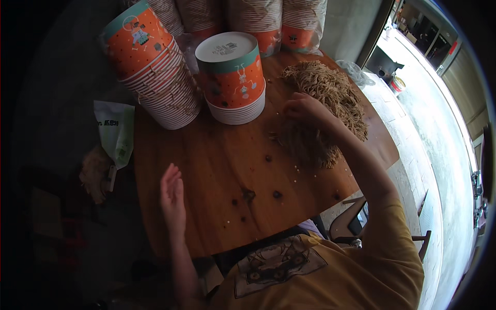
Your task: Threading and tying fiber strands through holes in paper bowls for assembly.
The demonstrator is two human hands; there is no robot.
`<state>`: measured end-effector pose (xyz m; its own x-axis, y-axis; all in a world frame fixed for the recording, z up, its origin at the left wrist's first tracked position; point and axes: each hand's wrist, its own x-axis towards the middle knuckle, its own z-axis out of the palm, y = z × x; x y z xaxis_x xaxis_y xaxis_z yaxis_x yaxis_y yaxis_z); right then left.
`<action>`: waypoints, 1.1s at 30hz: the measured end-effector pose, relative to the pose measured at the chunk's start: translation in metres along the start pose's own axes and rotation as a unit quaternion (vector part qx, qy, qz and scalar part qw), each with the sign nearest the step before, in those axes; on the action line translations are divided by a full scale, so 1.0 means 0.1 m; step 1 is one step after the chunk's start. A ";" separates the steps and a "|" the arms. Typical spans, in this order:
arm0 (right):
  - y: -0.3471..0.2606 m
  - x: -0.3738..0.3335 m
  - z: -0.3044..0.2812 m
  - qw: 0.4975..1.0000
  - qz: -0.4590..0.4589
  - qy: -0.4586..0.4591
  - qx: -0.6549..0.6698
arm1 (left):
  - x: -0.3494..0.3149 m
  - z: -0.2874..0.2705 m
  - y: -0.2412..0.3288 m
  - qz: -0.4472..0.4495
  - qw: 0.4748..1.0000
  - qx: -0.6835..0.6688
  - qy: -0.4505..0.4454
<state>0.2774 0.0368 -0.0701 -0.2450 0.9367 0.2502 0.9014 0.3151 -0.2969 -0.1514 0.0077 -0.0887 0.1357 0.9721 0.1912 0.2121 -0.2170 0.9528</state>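
Observation:
A heap of thin tan strands (330, 88), like cut cord or dried noodles, lies on the right side of the wooden table (217, 170). Over its left edge, my right hand (306, 109) has its fingers curled closed. Dark strands just below that hand are smeared by motion and seem to hang from it; the grip itself is partly hidden. My left hand (173, 194) is held above the table's left part, fingers stretched out, with nothing in it. Farther off, a short stack of orange paper tubs (230, 82) stands upside down, white rims lowest.
A taller tilted stack of orange tubs (150, 67) leans at the left. Plastic-wrapped tub stacks (256, 26) line the back. A white-green packet (114, 129) is beside the table's left edge. Clear plastic (355, 72) lies behind the heap; a chair (349, 219) stands at the right.

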 end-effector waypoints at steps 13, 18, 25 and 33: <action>-2.06 -0.12 -0.02 0.951 -0.182 0.032 0.249 | -0.47 0.41 0.40 0.011 0.982 -0.090 -0.165; -2.56 -0.29 0.02 0.930 -0.182 -0.021 0.319 | -0.79 0.05 0.20 0.054 0.975 0.016 -0.215; -2.02 -0.04 0.20 0.892 -0.045 0.149 0.424 | -0.22 -0.42 0.59 -0.106 0.968 0.158 -0.162; -0.42 1.06 -0.15 0.750 0.159 0.384 0.515 | 1.64 0.83 0.56 0.145 0.975 -0.074 -0.152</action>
<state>0.2189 0.1201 -0.0168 0.5585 0.7499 0.3547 0.0200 0.4153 -0.9095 -0.0374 0.1472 -0.0231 0.4551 0.7957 0.3997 -0.0158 -0.4416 0.8971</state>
